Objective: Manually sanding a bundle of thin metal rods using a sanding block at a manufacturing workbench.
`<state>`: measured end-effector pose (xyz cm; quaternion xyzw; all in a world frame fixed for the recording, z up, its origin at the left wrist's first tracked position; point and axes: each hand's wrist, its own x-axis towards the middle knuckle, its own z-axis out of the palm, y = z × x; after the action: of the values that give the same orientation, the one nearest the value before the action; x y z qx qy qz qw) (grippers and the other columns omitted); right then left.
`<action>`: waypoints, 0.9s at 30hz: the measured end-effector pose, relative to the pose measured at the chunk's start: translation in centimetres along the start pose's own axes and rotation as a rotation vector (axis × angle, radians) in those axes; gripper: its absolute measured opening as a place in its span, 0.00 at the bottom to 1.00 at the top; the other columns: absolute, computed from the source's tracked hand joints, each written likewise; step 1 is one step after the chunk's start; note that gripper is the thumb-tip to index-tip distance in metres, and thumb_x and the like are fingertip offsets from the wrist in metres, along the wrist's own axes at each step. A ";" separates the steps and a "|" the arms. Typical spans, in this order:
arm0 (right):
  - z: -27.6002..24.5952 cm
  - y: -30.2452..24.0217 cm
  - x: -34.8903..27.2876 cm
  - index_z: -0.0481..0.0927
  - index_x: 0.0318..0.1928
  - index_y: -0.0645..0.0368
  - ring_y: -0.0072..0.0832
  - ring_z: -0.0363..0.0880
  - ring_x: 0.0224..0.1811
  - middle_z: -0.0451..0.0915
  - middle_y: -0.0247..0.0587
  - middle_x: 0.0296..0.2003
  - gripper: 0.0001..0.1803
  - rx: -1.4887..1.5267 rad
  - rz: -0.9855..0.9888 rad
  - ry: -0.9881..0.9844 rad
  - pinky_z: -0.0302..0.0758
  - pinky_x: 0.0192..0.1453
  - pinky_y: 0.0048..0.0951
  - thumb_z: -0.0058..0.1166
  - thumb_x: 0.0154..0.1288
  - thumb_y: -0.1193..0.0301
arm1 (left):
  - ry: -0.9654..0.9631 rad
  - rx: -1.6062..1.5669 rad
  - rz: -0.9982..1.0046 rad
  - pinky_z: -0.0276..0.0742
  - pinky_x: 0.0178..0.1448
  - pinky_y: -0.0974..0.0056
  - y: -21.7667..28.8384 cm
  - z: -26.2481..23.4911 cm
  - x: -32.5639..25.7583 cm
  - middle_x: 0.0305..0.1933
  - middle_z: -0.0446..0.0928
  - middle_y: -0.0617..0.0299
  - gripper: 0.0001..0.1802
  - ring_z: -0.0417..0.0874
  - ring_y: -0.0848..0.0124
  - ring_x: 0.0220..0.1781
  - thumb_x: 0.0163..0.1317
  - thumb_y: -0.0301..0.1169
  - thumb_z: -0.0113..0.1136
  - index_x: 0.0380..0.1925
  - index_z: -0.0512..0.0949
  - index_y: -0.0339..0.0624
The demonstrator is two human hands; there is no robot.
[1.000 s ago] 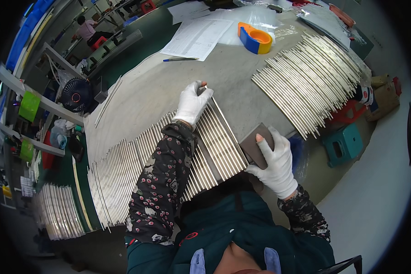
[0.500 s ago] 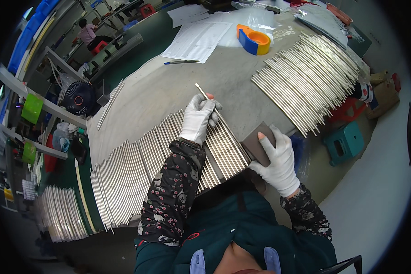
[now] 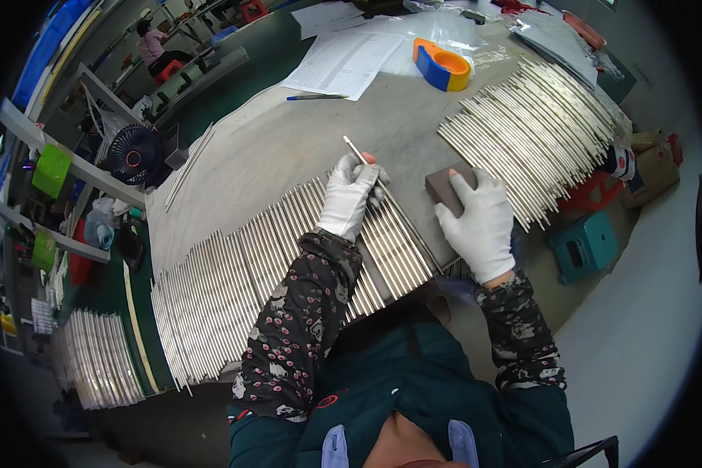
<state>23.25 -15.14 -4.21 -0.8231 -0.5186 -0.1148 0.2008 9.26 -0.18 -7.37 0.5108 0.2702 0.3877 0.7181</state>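
Observation:
My gloved left hand (image 3: 351,195) is closed around a thin metal rod (image 3: 354,148) near its far end, and the tip pokes out past the fingers. That rod lies slanted along the right edge of a long row of similar silvery rods (image 3: 210,300) at the near side of the table. My gloved right hand (image 3: 477,222) grips a grey-brown rectangular block (image 3: 447,193), thumb and fingers around its sides. The block is to the right of the row, apart from the rod. A second batch of rods (image 3: 530,136) lies beyond my right hand.
An orange-and-blue tape ring (image 3: 442,65), a printed sheet (image 3: 343,64) and a pen (image 3: 317,97) lie at the back. A few loose rods (image 3: 189,168) and a dark fan (image 3: 134,157) are at the left. A teal stool (image 3: 583,243) stands on the right.
My right hand has moved away from me with the block, off the rod's near end. The left hand keeps its hold on the rod and has barely shifted.

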 end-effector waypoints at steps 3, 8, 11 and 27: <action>-1.8 -2.2 -1.1 0.80 0.51 0.57 0.44 0.75 0.44 0.74 0.55 0.49 0.27 0.118 -0.169 0.105 0.78 0.42 0.40 0.63 0.50 0.60 | -0.019 0.038 0.005 0.72 0.24 0.77 -0.1 0.1 0.3 0.30 0.78 0.58 0.10 0.75 0.80 0.21 0.69 0.30 0.53 0.46 0.68 0.39; -1.3 -1.5 0.1 0.79 0.52 0.56 0.47 0.71 0.51 0.71 0.57 0.53 0.30 -0.005 0.052 -0.083 0.74 0.53 0.41 0.66 0.45 0.62 | -0.007 0.009 0.011 0.73 0.26 0.77 -0.5 -0.1 0.2 0.30 0.78 0.59 0.09 0.75 0.80 0.22 0.69 0.29 0.53 0.45 0.68 0.39; -1.8 -2.6 -1.0 0.79 0.52 0.57 0.46 0.72 0.48 0.72 0.56 0.52 0.29 0.129 -0.106 -0.004 0.74 0.51 0.40 0.65 0.47 0.62 | -0.081 0.024 -0.010 0.73 0.26 0.76 -0.8 -0.1 0.5 0.31 0.78 0.58 0.10 0.75 0.79 0.22 0.69 0.30 0.54 0.46 0.68 0.39; -2.1 -2.1 -0.1 0.80 0.50 0.56 0.44 0.73 0.46 0.73 0.56 0.51 0.27 0.070 -0.166 0.087 0.76 0.47 0.40 0.64 0.48 0.61 | -0.058 0.020 -0.022 0.74 0.28 0.76 -0.7 0.2 0.6 0.31 0.78 0.57 0.10 0.76 0.78 0.22 0.68 0.28 0.54 0.46 0.68 0.38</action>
<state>21.35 -15.37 -1.95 -0.7641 -0.5794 -0.1485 0.2416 9.93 0.16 -7.93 0.5261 0.2586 0.3622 0.7247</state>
